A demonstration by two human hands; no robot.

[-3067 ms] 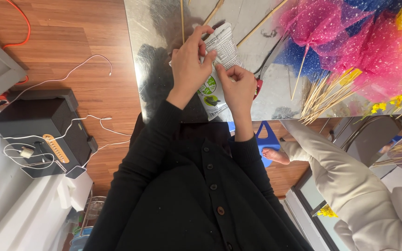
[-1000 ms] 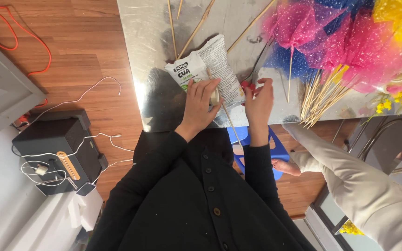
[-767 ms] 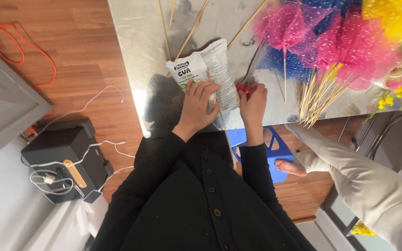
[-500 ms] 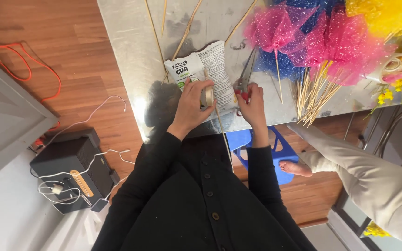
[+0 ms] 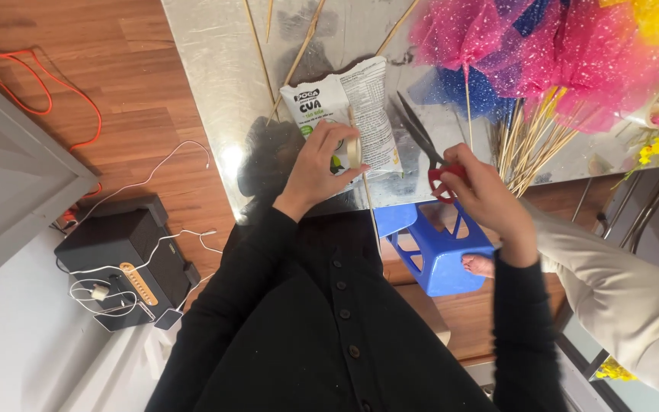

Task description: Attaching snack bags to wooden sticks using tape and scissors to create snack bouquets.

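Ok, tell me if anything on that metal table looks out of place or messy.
Slightly messy. A crumpled snack packet lies on the metal table amid loose wooden sticks pointing different ways. The left hand holds a tape roll; the right hand grips red-handled scissors. Nothing looks spilled or broken.

Single head view, steeply downward, close over table point(image 5: 215, 84)

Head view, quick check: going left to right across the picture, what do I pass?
Orange cable → black box with white cords → left hand holding a tape roll over a snack bag → red-handled scissors → right hand → bundle of sticks → yellow flowers.
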